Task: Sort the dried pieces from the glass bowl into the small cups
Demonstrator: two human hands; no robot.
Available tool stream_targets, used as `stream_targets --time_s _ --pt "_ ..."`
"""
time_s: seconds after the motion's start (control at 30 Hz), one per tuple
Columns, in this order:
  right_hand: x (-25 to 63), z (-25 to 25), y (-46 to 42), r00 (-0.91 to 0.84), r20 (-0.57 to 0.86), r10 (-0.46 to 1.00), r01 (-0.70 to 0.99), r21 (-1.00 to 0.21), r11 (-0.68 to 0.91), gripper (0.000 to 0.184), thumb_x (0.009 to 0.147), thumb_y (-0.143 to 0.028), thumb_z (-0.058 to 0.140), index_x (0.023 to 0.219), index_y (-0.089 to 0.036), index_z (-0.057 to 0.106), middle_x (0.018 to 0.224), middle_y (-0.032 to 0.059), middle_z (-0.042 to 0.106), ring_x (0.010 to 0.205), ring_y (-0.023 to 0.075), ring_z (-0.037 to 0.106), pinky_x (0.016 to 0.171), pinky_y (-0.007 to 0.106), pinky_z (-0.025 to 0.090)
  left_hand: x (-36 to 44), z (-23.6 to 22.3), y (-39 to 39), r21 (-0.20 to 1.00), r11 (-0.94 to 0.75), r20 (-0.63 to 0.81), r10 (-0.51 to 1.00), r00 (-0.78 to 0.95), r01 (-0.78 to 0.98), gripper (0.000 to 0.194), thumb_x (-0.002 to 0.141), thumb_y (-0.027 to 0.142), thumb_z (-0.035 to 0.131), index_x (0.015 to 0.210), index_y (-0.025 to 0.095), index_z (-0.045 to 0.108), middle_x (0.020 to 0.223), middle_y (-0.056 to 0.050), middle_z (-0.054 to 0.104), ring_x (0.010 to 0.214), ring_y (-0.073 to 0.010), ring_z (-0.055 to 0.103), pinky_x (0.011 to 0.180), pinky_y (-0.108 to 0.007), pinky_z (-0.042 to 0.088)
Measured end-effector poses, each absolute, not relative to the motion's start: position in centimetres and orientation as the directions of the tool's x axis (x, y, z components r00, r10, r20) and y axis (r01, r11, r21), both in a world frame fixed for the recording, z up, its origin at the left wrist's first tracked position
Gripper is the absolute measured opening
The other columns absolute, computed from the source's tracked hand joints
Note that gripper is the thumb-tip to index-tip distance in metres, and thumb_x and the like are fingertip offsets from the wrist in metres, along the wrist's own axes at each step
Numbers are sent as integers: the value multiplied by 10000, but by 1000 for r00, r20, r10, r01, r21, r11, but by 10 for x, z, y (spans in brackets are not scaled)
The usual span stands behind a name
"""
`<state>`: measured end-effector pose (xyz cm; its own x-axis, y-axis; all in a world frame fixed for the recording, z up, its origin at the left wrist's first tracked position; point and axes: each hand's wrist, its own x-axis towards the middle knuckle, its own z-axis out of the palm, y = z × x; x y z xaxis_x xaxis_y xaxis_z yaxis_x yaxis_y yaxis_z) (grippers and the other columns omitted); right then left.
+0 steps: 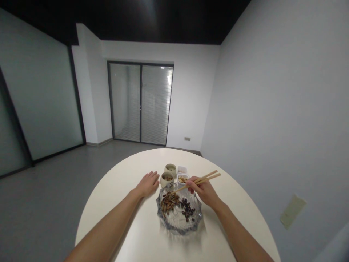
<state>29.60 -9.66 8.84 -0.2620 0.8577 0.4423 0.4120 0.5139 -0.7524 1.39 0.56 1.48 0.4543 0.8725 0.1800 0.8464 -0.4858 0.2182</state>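
Observation:
My right hand [201, 189] is closed around a pair of wooden chopsticks [206, 177], whose tips reach over the left side of a scalloped glass bowl [178, 230]. Under the tips lies a heap of brown, elongated seed-like pieces [169, 203]; whether one is pinched is too small to tell. A cluster of dark beans or dried fruit [187, 210] sits on the bowl's right side. My left hand [149, 183] rests flat on the table, fingers out, just left of a small beige cup [167, 179] with brown pieces inside.
Behind that cup stands a second beige cup [170, 169]. Two small white containers are to the right: the nearer white container [183, 183] holds pale nut-like pieces, and the farther white container [182, 169] is partly visible. All stand on a round white table [136, 233]. A wall [272, 109] rises at right.

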Motion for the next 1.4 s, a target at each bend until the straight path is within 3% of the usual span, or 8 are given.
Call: stream_targets --time_s 0.3,0.43,0.6,0.8,1.0,1.13,1.4 --pt "294 101 -84 -66 598 799 318 -746 585 403 893 -569 583 783 -194 682 626 27 665 541 162 591 528 277 499 13 13 7 244 -486 186 873 451 839 498 984 384 336 1419 180 465 1557 -119 353 1451 -315 276 1179 -499 236" --pt "287 101 -67 -96 619 779 370 -704 606 397 925 -546 551 822 -192 698 643 25 667 569 162 599 559 272 497 12 12 8 241 -492 195 869 455 836 486 981 386 345 1406 190 476 1551 -115 364 1447 -304 286 1179 -492 239" --pt "278 98 -50 -194 581 791 467 -654 595 371 954 -504 524 821 -202 694 649 15 672 580 160 605 564 259 483 11 10 10 228 -506 202 860 468 832 476 985 378 335 1394 189 487 1542 -122 377 1442 -302 296 1173 -498 248" --pt "274 96 -48 -281 533 798 450 -661 600 329 934 -481 575 839 -195 708 701 17 694 645 170 623 614 263 488 11 8 12 236 -510 201 858 472 827 462 983 374 345 1391 213 490 1543 -105 381 1446 -278 290 1175 -495 245" --pt "288 100 -62 -122 567 814 395 -725 564 375 923 -520 557 805 -193 699 620 21 671 585 175 621 569 266 486 11 9 10 224 -512 213 856 472 829 470 981 374 341 1393 200 488 1537 -115 386 1440 -300 299 1170 -496 255" --pt "304 103 -84 -89 572 815 470 -698 541 444 941 -528 513 716 -189 692 510 7 598 490 157 552 494 253 419 13 11 9 212 -505 210 860 466 837 477 982 373 338 1395 185 485 1535 -125 386 1434 -310 310 1170 -490 258" --pt "309 108 -115 -286 449 847 530 -662 530 414 923 -485 581 662 -178 676 512 8 582 481 137 505 455 237 360 12 11 8 205 -503 208 861 465 840 475 989 380 325 1396 193 483 1537 -120 385 1435 -304 311 1171 -479 258"
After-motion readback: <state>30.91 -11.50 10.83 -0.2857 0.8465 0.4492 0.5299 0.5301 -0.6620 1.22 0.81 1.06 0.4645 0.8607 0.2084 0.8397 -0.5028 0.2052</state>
